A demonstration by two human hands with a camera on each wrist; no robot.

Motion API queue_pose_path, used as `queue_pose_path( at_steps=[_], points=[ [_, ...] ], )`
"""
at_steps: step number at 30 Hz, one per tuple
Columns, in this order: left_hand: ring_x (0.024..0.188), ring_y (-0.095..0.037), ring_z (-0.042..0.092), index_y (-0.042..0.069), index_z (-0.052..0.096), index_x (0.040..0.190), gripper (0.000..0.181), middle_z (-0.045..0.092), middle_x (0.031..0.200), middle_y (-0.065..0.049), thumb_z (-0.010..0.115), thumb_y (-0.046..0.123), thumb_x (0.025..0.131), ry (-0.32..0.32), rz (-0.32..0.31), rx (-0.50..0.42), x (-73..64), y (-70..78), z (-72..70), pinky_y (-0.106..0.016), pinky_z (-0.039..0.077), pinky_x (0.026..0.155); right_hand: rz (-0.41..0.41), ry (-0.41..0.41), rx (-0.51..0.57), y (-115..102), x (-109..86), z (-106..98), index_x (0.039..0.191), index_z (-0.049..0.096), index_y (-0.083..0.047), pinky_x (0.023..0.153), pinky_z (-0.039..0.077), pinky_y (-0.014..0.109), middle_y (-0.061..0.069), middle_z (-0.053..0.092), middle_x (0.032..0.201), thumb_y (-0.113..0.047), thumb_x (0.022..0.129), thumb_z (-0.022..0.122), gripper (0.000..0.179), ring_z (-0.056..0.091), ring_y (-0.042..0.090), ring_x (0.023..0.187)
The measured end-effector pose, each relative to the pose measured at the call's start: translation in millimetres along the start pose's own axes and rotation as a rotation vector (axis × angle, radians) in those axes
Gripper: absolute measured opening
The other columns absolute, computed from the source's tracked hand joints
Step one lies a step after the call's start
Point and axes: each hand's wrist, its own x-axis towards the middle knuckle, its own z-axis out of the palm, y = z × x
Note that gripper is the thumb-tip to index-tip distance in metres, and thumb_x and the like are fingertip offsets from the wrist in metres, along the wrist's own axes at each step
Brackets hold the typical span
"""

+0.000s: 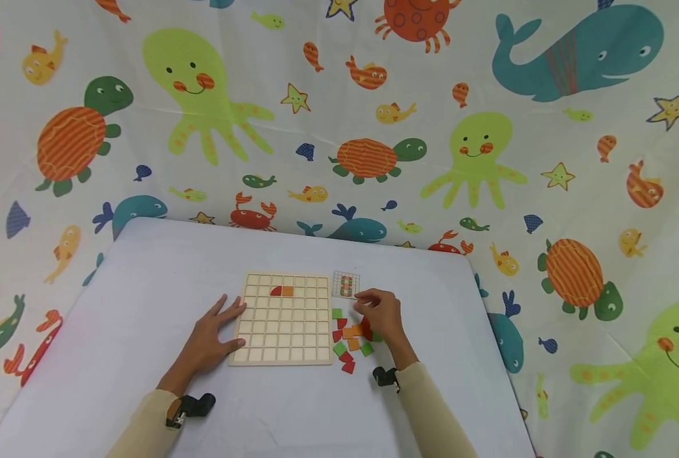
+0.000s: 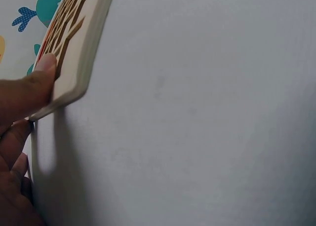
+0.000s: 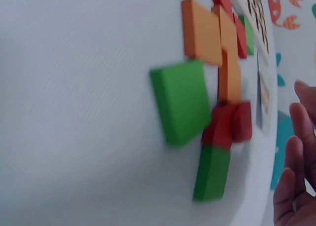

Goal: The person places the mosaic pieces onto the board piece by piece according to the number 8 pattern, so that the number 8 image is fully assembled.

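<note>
A wooden grid board (image 1: 282,363) lies on the table. One red quarter-round piece (image 1: 276,291) and an orange square piece (image 1: 287,291) sit side by side in its upper cells. My left hand (image 1: 210,340) rests spread at the board's left edge; in the left wrist view its thumb (image 2: 45,70) lies on the rim near a corner. Beside the board's upper right is a small pattern card (image 1: 346,285). My right hand (image 1: 382,312) has its fingertips at the card's lower right corner; its loosely bent fingers (image 3: 295,154) show nothing between them in the right wrist view.
Right of the board lie loose green, red and orange pieces, among them a green square (image 3: 185,100), an orange square (image 3: 203,33) and a red piece (image 3: 242,121). Some are partly under my right hand. A cloth with sea animals (image 1: 368,159) hangs behind the white table (image 1: 293,413).
</note>
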Motion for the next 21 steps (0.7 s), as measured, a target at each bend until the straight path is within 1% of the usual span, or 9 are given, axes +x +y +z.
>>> queue_pose_path(
  at_steps=[5,9,14,18,21],
  points=[
    [0.161,-0.053,0.018,0.01,0.049,0.159,0.085,0.033,0.172,-0.02,0.089,0.016,0.084,-0.004,-0.009,0.005,0.6,-0.9,0.5,-0.079,0.022,0.123,0.052,0.011,-0.037,15,-8.5,-16,0.104,0.084,-0.017,0.065,0.052,0.024,0.001,0.075,0.088,-0.014,0.092,0.083,0.013,0.059,0.021,0.081],
    [0.161,-0.053,0.019,0.01,0.049,0.159,0.085,0.033,0.172,-0.02,0.089,0.015,0.084,0.004,-0.006,0.009,1.2,-1.3,0.3,-0.079,0.022,0.122,0.069,-0.007,-0.078,23,-14.9,-21,0.102,0.085,-0.015,0.063,0.05,0.025,0.001,0.074,0.086,-0.015,0.09,0.085,0.011,0.058,0.02,0.079],
    [0.161,-0.053,0.019,0.01,0.05,0.159,0.084,0.033,0.173,-0.021,0.089,0.015,0.084,0.005,-0.007,0.018,1.1,-1.3,0.2,-0.079,0.022,0.122,0.081,-0.026,-0.131,30,-21.1,-18,0.1,0.084,-0.013,0.065,0.05,0.026,0.0,0.074,0.084,-0.02,0.088,0.088,0.014,0.059,0.017,0.077],
    [0.161,-0.054,0.019,0.01,0.05,0.159,0.084,0.031,0.173,-0.022,0.089,0.015,0.084,0.002,-0.012,0.018,0.8,-1.0,0.5,-0.079,0.022,0.122,0.086,-0.015,-0.14,29,-24.2,-12,0.101,0.084,-0.014,0.065,0.051,0.026,0.0,0.074,0.084,-0.024,0.088,0.088,0.017,0.061,0.017,0.078],
    [0.161,-0.054,0.019,0.01,0.049,0.159,0.084,0.031,0.173,-0.022,0.088,0.015,0.084,0.0,-0.015,0.016,1.2,-0.8,0.9,-0.079,0.022,0.123,0.075,-0.026,-0.152,26,-24.9,-8,0.102,0.083,-0.014,0.067,0.052,0.027,0.0,0.072,0.085,-0.023,0.09,0.086,0.016,0.061,0.018,0.079]
  ],
)
